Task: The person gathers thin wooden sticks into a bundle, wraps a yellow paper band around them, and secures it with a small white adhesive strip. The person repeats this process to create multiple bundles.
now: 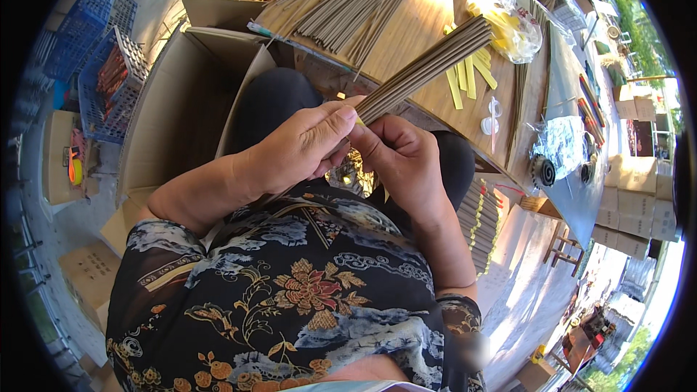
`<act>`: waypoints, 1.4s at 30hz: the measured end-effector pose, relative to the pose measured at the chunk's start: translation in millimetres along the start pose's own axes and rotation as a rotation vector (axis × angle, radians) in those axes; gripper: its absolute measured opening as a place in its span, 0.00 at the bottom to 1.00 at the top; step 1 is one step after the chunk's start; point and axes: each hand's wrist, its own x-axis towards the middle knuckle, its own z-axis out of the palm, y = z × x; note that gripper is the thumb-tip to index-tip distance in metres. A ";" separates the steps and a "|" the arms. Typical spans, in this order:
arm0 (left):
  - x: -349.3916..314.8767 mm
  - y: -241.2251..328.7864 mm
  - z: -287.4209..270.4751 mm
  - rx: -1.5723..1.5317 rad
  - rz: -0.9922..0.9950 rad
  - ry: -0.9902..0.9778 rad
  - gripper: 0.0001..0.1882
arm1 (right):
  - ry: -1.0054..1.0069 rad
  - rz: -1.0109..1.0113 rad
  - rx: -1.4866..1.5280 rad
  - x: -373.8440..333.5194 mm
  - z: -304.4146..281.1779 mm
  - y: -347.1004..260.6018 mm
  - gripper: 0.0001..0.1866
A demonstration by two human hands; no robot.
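Note:
A bundle of thin brown incense sticks (435, 62) slants up and to the right across the table's near edge. My left hand (305, 141) is closed around its lower end, thumb on top. Close beside it, my right hand (406, 160) pinches with thumb and bent fingers at the bundle's side. A small bit of yellow paper strip (359, 122) shows at the right thumb tip, against the sticks; the rest of it is hidden by the fingers. More yellow strips (462, 81) lie on the table behind the bundle.
Many loose sticks (356, 7) are spread on the wooden table (417, 18). A clear plastic bag (515, 29) and a small white-capped container (491, 125) lie to the right. An open cardboard box (174, 101) stands at my left, near blue crates (83, 22).

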 end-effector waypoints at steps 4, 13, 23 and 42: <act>-0.6 5.8 0.3 -0.033 -0.074 -0.012 0.23 | -0.043 0.009 0.072 1.3 -3.0 2.7 0.14; 2.8 4.7 0.4 -0.017 -0.069 -0.043 0.23 | -0.054 -0.001 0.094 1.4 -7.9 3.2 0.13; 2.0 11.4 7.5 -0.037 -0.016 0.059 0.21 | -0.005 -0.186 0.081 8.3 -9.8 19.9 0.13; 6.8 18.8 29.9 0.446 0.348 0.027 0.21 | 0.191 -0.435 0.042 -12.8 -10.4 16.3 0.07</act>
